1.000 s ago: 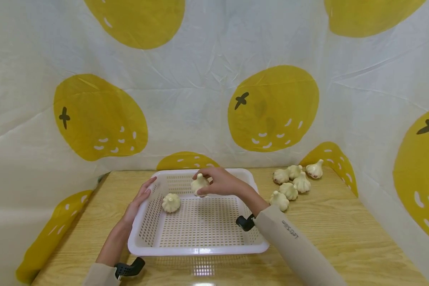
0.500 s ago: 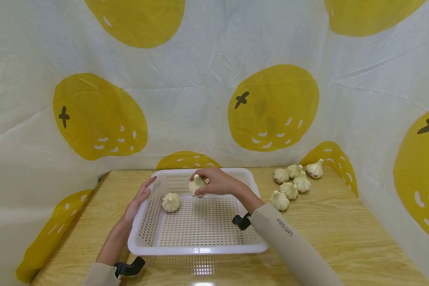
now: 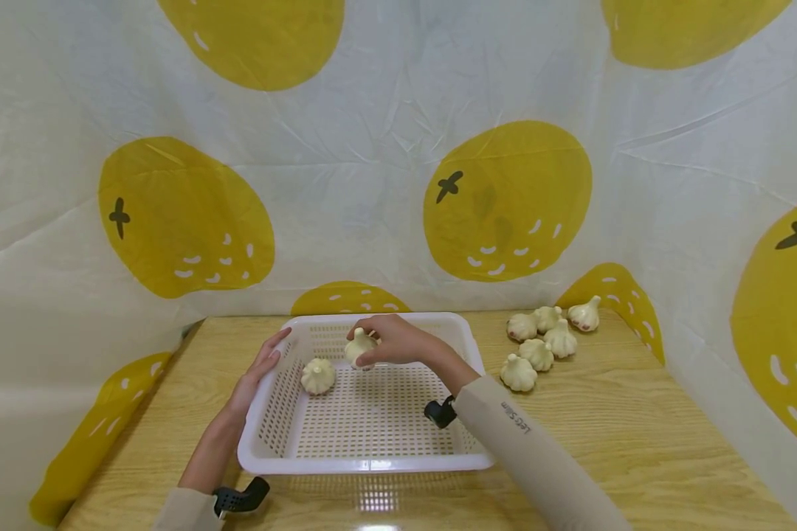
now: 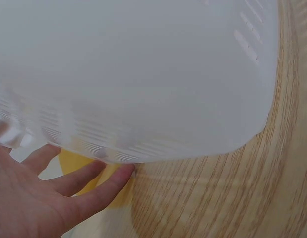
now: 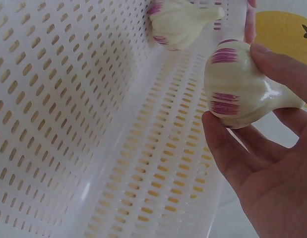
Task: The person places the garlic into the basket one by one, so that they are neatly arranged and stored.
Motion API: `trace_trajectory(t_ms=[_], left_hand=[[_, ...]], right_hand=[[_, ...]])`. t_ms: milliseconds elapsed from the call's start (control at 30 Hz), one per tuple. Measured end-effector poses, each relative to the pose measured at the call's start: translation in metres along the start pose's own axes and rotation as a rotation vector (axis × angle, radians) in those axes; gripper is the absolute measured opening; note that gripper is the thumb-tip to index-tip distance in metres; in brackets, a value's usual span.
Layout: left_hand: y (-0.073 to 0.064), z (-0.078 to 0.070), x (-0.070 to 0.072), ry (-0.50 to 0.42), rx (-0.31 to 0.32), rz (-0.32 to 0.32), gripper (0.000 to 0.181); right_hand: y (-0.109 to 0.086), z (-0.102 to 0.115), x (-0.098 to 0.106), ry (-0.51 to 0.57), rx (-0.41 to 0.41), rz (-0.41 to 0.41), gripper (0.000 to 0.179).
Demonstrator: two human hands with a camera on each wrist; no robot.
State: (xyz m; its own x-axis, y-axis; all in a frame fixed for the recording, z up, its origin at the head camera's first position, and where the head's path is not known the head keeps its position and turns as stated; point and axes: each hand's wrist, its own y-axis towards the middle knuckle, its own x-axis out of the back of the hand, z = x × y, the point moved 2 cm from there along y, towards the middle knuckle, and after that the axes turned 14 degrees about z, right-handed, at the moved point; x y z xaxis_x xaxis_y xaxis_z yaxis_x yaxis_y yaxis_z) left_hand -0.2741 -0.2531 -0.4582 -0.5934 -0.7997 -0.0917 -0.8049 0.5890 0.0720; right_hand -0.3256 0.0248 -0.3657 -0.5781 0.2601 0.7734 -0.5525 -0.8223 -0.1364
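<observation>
1. The right hand (image 3: 401,341) held a garlic bulb (image 3: 357,352) between thumb and fingers, the grip only as wide as the bulb. The bulb was above the basket floor, near the middle of the frame, stem upward.
2. The left hand (image 3: 251,377) touched the left side of the white basket (image 3: 365,465), its fingers extended and spread apart. How firmly it pressed, I could not tell.
3. A second bulb (image 3: 318,377) sat inside the basket, to the left of the held one. Six other bulbs (image 3: 536,355) lay on the table (image 3: 637,428), right of centre.
4. The step in hand seemed to be placing the bulb into the basket. In my judgement, the next move called for gentle lowering, then loosening the fingers, without knocking the second bulb.
</observation>
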Motion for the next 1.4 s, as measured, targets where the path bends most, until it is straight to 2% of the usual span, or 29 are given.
trace_trajectory(t_ms=[300,667,900,1400], left_hand=[[0.000,-0.001,0.000,0.004,0.004,-0.006,0.056],[-0.001,-0.001,-0.001,-0.001,0.014,-0.013,0.056],[-0.001,0.000,-0.001,0.002,0.014,-0.012,0.056],[-0.001,0.000,0.000,0.012,0.003,-0.010,0.056]], right_hand=[[0.005,-0.003,-0.002,-0.002,-0.044,0.024,0.037],[0.016,-0.014,-0.007,-0.020,-0.040,0.069,0.034],[0.022,-0.018,-0.010,-0.038,-0.060,0.069,0.036],[0.021,-0.016,-0.015,-0.038,-0.073,0.121,0.038]])
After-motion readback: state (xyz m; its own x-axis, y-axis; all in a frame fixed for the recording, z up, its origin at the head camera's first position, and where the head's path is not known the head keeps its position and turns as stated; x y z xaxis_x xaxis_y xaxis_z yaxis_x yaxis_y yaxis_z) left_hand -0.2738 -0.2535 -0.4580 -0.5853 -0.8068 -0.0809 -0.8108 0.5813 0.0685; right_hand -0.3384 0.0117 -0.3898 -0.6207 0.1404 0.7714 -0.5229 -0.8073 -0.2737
